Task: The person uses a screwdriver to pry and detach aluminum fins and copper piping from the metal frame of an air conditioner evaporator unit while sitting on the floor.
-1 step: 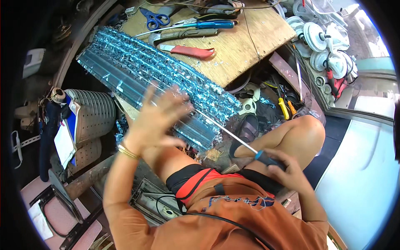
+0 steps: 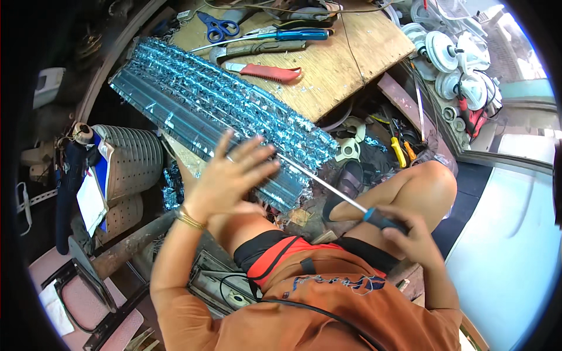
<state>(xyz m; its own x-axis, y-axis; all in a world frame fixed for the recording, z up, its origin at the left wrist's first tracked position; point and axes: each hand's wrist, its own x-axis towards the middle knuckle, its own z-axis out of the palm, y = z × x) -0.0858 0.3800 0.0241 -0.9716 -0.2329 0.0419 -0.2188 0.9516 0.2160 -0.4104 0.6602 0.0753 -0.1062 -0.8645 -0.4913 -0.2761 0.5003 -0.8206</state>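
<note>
A long block of blue metal fins, looking like an air-conditioner coil (image 2: 175, 126), lies slanted from upper left to centre, its upper side shredded and its near side smoother. My left hand (image 2: 234, 178) is over the lower part of its near side, fingers spread and nothing held; whether it touches the fins I cannot tell. In my right hand (image 2: 417, 234), closed around the dark blue-and-black handle, is a long screwdriver (image 2: 331, 188). Its shaft points up and left to the coil, and the tip is hidden near my left fingers.
Behind the coil, a wooden board (image 2: 374, 50) carries blue scissors (image 2: 218, 26), a red-handled cutter (image 2: 270, 72) and a blue-handled screwdriver (image 2: 301, 35). A perforated metal drum (image 2: 133, 155) stands at left. Pliers (image 2: 398, 152) and white plastic parts lie at right.
My left hand has shifted slightly down and right over the coil. The right hand and screwdriver have slid a little to the right.
</note>
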